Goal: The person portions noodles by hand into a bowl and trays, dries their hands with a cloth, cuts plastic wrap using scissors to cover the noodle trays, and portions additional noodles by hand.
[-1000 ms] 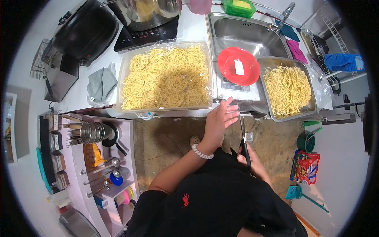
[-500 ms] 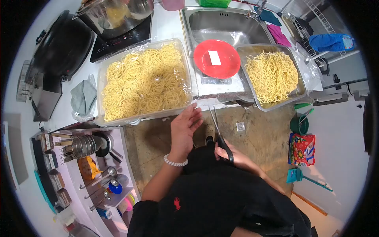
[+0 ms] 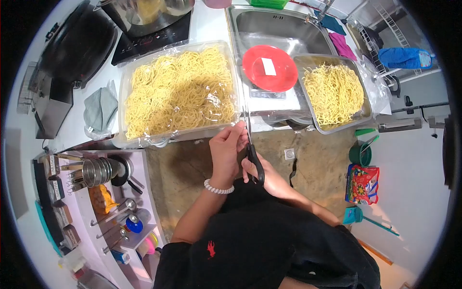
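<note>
I'm grasping scissors [image 3: 251,156] with right grip [image 3: 267,178], tips pointing forward, likely for safety; left grip [image 3: 225,156] curling beside noodle tub's [image 3: 183,134] near right corner, whether pinching anything I can't tell remotely; tub sitting along worktop [image 3: 207,24] edge, seemingly for easy reach

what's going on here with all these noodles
A person has black-handled metal scissors in the right hand, blades pointing towards the counter. The left hand is by the near right corner of a wide, plastic-covered clear tray of yellow noodles, its fingertips drawn together; whether they grip the covering is unclear. A round red plate and a grey rectangular tray of more noodles are to the right.
</note>
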Demonstrator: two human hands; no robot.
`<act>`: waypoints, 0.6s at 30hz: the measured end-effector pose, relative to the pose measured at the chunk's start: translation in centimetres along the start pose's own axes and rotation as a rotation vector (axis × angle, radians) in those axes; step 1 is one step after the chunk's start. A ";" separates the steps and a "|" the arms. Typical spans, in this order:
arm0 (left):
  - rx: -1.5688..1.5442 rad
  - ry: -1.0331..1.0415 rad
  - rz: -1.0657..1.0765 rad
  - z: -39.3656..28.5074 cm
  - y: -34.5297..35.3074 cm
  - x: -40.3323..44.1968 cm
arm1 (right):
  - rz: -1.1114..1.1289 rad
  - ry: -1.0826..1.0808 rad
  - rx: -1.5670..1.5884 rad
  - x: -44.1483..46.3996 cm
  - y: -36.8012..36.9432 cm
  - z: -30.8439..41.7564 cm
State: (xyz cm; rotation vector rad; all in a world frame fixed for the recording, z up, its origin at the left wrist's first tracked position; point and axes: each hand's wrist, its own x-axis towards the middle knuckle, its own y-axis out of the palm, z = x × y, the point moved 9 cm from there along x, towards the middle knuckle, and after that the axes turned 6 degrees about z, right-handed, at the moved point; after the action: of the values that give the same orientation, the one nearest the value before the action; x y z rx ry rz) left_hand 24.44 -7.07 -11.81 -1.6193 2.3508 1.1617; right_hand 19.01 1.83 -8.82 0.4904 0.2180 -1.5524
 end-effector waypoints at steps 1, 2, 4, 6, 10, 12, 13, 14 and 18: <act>0.001 0.023 -0.011 -0.1 0.0 0.0 | -0.008 -0.020 0.026 0.2 0.1 0.0; -0.003 0.026 -0.006 -0.1 0.1 0.0 | -0.016 -0.040 0.053 0.4 0.1 -0.2; -0.010 0.030 0.007 -0.1 0.2 -0.1 | -0.044 -0.080 0.072 0.8 0.0 -0.6; -0.003 0.017 0.001 -0.1 0.2 -0.2 | -0.081 -0.120 0.056 1.0 -0.2 -0.7; 0.004 0.025 0.014 -0.3 0.3 -0.2 | -0.132 -0.087 0.037 0.9 -0.6 -1.0; 0.003 0.036 0.010 -0.2 0.2 0.0 | -0.167 -0.078 0.066 0.7 -0.7 -0.9; 0.003 0.042 0.008 -0.2 0.1 0.0 | -0.174 -0.066 0.069 0.6 -0.7 -0.8; -0.005 0.041 0.002 -0.2 0.1 0.0 | -0.180 -0.055 0.072 0.5 -0.7 -0.8; -0.008 0.043 0.007 -0.2 0.1 0.0 | -0.181 -0.015 0.078 0.4 -0.8 -0.9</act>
State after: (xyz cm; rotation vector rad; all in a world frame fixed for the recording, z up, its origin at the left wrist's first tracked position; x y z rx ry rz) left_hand 24.42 -7.22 -11.62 -1.6558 2.3829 1.1505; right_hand 18.43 1.90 -9.88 0.5313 0.1951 -1.7458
